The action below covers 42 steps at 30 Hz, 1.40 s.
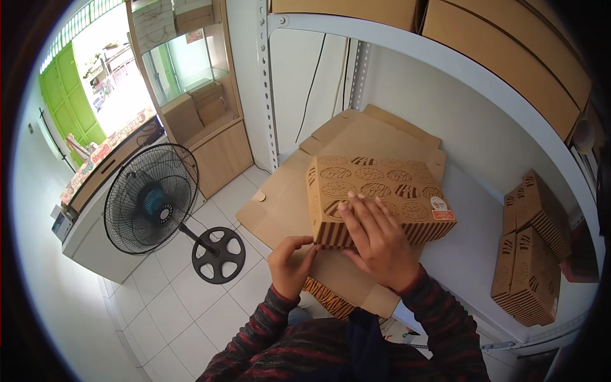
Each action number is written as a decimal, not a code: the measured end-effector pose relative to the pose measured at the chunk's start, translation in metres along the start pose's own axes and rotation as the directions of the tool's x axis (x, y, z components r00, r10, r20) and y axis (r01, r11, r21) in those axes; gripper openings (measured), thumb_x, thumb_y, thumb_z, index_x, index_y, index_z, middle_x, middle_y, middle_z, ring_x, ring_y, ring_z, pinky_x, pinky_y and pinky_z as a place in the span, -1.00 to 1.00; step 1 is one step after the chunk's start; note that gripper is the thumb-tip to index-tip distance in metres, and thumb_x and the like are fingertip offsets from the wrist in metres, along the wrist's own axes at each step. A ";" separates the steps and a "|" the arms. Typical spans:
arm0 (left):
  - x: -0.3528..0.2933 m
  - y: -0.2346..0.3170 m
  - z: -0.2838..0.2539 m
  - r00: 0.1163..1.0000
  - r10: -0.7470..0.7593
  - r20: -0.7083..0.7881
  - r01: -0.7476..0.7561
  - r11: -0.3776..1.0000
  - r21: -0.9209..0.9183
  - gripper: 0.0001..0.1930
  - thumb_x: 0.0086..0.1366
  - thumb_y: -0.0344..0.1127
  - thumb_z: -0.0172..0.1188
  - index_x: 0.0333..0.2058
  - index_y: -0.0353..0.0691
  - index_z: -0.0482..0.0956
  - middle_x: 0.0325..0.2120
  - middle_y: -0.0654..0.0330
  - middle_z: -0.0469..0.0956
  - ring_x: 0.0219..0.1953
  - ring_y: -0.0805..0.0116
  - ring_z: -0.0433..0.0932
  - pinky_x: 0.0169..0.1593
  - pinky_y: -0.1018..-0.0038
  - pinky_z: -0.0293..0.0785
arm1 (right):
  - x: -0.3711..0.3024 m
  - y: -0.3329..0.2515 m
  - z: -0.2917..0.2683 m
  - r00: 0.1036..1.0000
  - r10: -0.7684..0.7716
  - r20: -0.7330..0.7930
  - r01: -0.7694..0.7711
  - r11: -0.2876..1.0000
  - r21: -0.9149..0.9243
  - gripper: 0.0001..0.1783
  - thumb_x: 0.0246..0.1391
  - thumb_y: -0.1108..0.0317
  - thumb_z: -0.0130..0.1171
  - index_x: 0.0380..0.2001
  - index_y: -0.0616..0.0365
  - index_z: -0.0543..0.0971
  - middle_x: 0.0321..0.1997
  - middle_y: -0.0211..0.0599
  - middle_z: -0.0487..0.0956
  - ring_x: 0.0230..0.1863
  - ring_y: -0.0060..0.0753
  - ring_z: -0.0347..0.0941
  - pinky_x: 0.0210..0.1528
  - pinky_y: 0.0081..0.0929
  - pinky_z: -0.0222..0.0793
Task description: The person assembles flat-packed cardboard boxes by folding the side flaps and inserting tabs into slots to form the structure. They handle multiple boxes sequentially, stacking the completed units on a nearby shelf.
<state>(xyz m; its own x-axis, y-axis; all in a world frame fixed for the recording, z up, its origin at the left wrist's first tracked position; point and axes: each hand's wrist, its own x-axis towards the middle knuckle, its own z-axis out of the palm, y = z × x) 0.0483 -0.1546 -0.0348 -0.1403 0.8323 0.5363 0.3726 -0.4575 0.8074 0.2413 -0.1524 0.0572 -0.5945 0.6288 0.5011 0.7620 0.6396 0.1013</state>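
Note:
A closed brown cardboard box (400, 175) printed with dark doughnut patterns stands before me, with striped sides and a white and orange sticker near its right corner. My right hand (384, 248) lies on its lid and over the near edge, fingers stretched out flat. At the near left lower corner, my left hand (290, 262) has its thumb and forefinger pinched on the box edge. Beneath the box are flat brown cardboard pieces (280, 204), spread over the pale shelf surface (461, 223).
Similar printed boxes (531, 274) are stacked on the right. Large cartons (503, 51) fill the upper shelf, above a curved-looking metal beam (458, 67). A black standing fan (153, 200) is on the tiled floor at left, near a wooden cabinet (219, 153).

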 end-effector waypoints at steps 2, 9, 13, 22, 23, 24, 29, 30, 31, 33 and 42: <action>-0.005 -0.003 0.007 0.997 0.069 -0.035 -0.070 0.997 -0.015 -0.83 0.03 -0.54 0.38 -0.35 -0.35 0.65 -0.41 0.09 0.65 -0.35 0.30 0.63 -0.23 0.50 0.51 | 0.001 0.006 0.013 1.000 -0.027 -0.012 0.027 0.999 -0.020 -0.15 -0.26 0.31 0.41 0.17 0.35 0.35 0.21 0.13 0.40 0.23 0.06 0.36 0.30 -0.08 0.25; -0.006 -0.005 0.004 0.983 0.181 -0.038 -0.179 0.983 0.031 -0.83 0.01 -0.58 0.37 -0.35 -0.36 0.65 -0.41 0.06 0.65 -0.38 0.22 0.66 -0.29 0.48 0.54 | 0.006 0.010 0.004 0.997 -0.006 -0.071 0.018 0.985 0.170 -0.16 -0.34 0.35 0.43 0.12 0.39 0.39 0.15 0.13 0.46 0.20 0.04 0.41 0.27 -0.13 0.30; -0.005 -0.003 0.003 0.976 0.217 -0.027 -0.214 0.973 0.084 -0.84 0.01 -0.60 0.36 -0.37 -0.36 0.65 -0.43 0.08 0.64 -0.40 0.22 0.66 -0.31 0.48 0.54 | 0.007 0.010 0.001 0.997 0.003 -0.077 0.012 0.981 0.193 -0.16 -0.37 0.38 0.46 0.11 0.36 0.41 0.14 0.11 0.48 0.19 0.04 0.42 0.24 -0.13 0.34; 0.004 -0.004 0.005 0.974 0.222 -0.037 -0.218 0.971 0.098 -0.86 -0.02 -0.61 0.35 -0.42 -0.35 0.64 -0.48 0.10 0.63 -0.45 0.20 0.65 -0.36 0.49 0.52 | 0.002 0.005 0.011 0.999 -0.021 -0.049 0.027 0.990 0.135 -0.15 -0.24 0.29 0.42 0.16 0.40 0.36 0.18 0.14 0.44 0.22 0.05 0.39 0.29 -0.11 0.28; 0.004 -0.003 0.006 0.973 0.227 -0.031 -0.223 0.970 0.102 -0.86 -0.02 -0.61 0.35 -0.42 -0.35 0.64 -0.48 0.10 0.63 -0.46 0.20 0.64 -0.36 0.48 0.52 | 0.002 0.005 0.012 0.998 -0.026 -0.054 0.033 0.991 0.131 -0.16 -0.24 0.29 0.42 0.16 0.41 0.36 0.18 0.14 0.44 0.22 0.05 0.39 0.29 -0.11 0.28; 0.003 -0.003 0.005 0.973 0.228 -0.026 -0.224 0.968 0.108 -0.86 -0.03 -0.61 0.35 -0.42 -0.35 0.64 -0.48 0.10 0.63 -0.46 0.20 0.64 -0.37 0.48 0.52 | 0.002 0.005 0.012 0.998 -0.019 -0.059 0.027 0.990 0.136 -0.16 -0.24 0.29 0.42 0.16 0.41 0.36 0.18 0.14 0.44 0.22 0.04 0.39 0.29 -0.12 0.28; 0.004 -0.003 0.005 0.972 0.234 -0.017 -0.231 0.967 0.110 -0.85 -0.03 -0.63 0.34 -0.42 -0.36 0.64 -0.48 0.09 0.63 -0.46 0.23 0.64 -0.36 0.50 0.53 | 0.002 0.005 0.010 0.999 -0.001 -0.033 0.005 0.990 0.139 -0.16 -0.25 0.29 0.42 0.15 0.41 0.37 0.18 0.12 0.44 0.23 0.04 0.38 0.31 -0.13 0.27; 0.004 -0.004 0.005 0.976 0.215 -0.017 -0.213 0.972 0.100 -0.86 -0.02 -0.63 0.34 -0.42 -0.36 0.64 -0.47 0.10 0.64 -0.46 0.25 0.65 -0.35 0.50 0.54 | 0.002 0.005 0.011 0.999 -0.007 -0.043 0.012 0.992 0.125 -0.17 -0.25 0.30 0.42 0.15 0.41 0.38 0.18 0.12 0.44 0.22 0.04 0.38 0.31 -0.13 0.27; 0.004 -0.005 0.004 0.980 0.197 -0.017 -0.194 0.977 0.090 -0.87 0.00 -0.63 0.34 -0.42 -0.37 0.64 -0.47 0.10 0.64 -0.46 0.28 0.65 -0.34 0.51 0.55 | 0.001 0.004 0.015 0.999 -0.013 -0.052 0.019 0.994 0.112 -0.17 -0.25 0.30 0.41 0.14 0.41 0.38 0.18 0.11 0.44 0.22 0.04 0.38 0.31 -0.13 0.27; 0.003 -0.009 0.001 0.998 0.006 0.057 -0.001 0.995 -0.096 -0.89 0.06 -0.61 0.30 -0.40 -0.34 0.65 -0.45 0.14 0.66 -0.43 0.32 0.67 -0.33 0.51 0.57 | 0.000 0.003 0.019 0.998 -0.019 -0.068 0.026 0.995 0.093 -0.21 -0.21 0.31 0.39 0.13 0.41 0.39 0.18 0.10 0.45 0.21 0.03 0.40 0.31 -0.13 0.28; 0.018 -0.022 -0.035 0.924 -0.221 0.313 0.316 0.902 -0.295 -0.80 0.36 -0.43 0.02 -0.13 -0.41 0.53 -0.21 0.12 0.63 -0.16 0.35 0.65 -0.12 0.52 0.48 | -0.005 -0.003 0.031 0.993 -0.065 -0.100 0.063 0.998 -0.025 -0.54 0.09 0.39 0.08 0.05 0.39 0.47 0.11 0.05 0.52 0.17 -0.05 0.46 0.26 -0.18 0.34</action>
<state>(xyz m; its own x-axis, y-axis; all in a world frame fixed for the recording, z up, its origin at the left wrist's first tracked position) 0.0059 -0.1402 -0.0341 0.0753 0.9678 0.2402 0.0209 -0.2423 0.9700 0.2336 -0.1440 0.0282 -0.6144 0.5384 0.5767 0.7292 0.6667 0.1545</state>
